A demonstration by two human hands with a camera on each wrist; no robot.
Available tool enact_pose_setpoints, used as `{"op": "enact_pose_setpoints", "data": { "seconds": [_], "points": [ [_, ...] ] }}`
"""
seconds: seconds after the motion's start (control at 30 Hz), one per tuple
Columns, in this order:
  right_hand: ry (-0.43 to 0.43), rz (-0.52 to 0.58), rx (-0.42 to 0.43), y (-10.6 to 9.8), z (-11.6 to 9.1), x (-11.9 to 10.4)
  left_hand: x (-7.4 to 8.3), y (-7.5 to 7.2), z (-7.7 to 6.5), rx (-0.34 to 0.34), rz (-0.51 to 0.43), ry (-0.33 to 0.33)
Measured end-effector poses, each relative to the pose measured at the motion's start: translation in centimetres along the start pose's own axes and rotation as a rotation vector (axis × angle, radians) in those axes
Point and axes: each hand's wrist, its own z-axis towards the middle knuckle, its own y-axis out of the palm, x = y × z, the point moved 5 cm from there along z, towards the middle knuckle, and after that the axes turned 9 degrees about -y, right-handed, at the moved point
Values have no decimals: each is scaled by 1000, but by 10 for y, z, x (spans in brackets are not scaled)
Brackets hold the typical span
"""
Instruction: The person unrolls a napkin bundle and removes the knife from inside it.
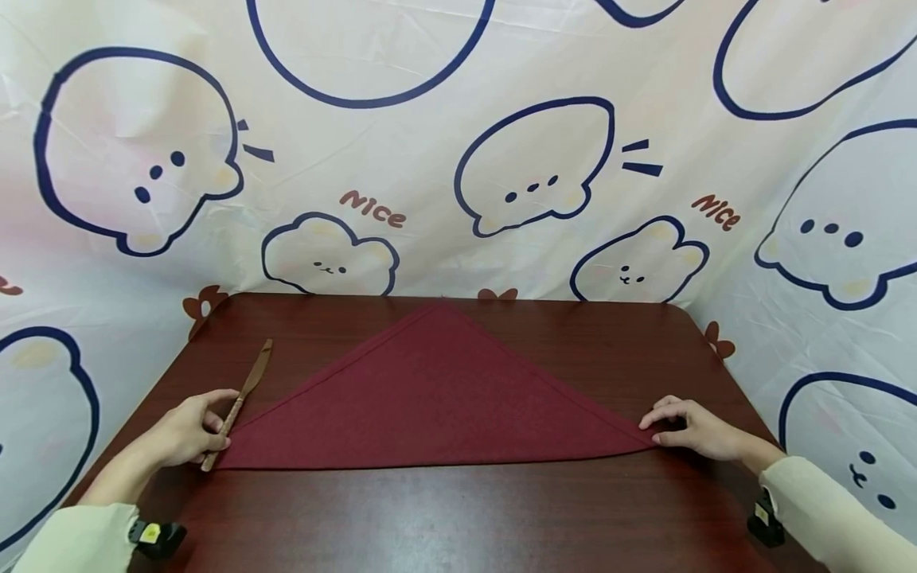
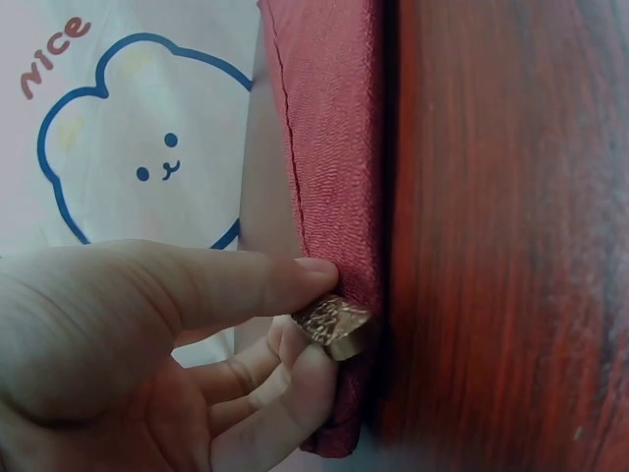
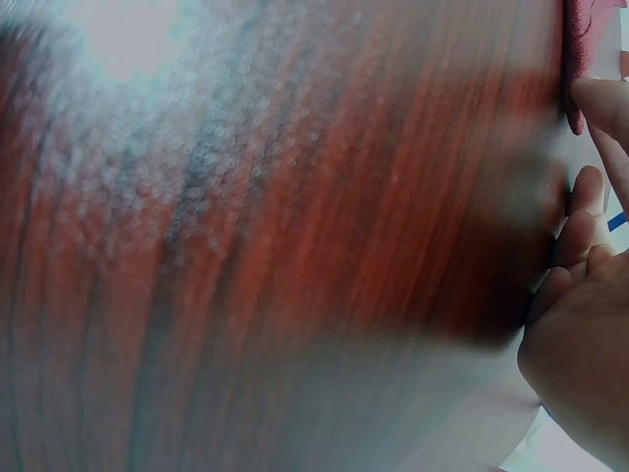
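Note:
A dark red cloth napkin [image 1: 444, 390] lies folded into a triangle, its long edge toward me and its peak at the table's far edge. My left hand [image 1: 185, 430] holds a gold-coloured table knife [image 1: 256, 371] between thumb and fingers, over the napkin's left corner. The blade points away from me. In the left wrist view the textured knife handle [image 2: 332, 324] shows end-on against the cloth. At the opposite corner my right hand [image 1: 691, 430] pinches the napkin's tip with thumb and forefinger. In the right wrist view only that corner of the cloth [image 3: 580, 59] shows.
The brown wooden table [image 1: 458, 517] has rounded far corners. A pale curtain [image 1: 430, 159] with blue cartoon outlines hangs behind it and along both sides.

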Motion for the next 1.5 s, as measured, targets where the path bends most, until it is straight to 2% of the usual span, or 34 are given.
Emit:
{"op": "enact_pose_setpoints", "data": {
  "seconds": [0.23,0.33,0.5,0.67,0.93,1.17,1.5],
  "points": [
    [5,13,-4,0,2,0,-1,-7,0,-32,-25,18],
    [2,4,-1,-1,3,-2,-2,-12,-1,-58,-73,34],
    [-4,-11,9,-1,3,-2,-4,-16,-1,-96,-205,31],
    [1,-2,7,-1,4,-2,-2,-9,-1,-184,-366,41],
    [10,1,-4,-1,6,-2,7,7,-4,-277,-521,96],
    [5,-3,-4,-2,5,0,24,15,-5,-277,-573,119],
    [15,-1,5,-1,-1,4,65,26,-1,-261,-604,136]
  ]
}}
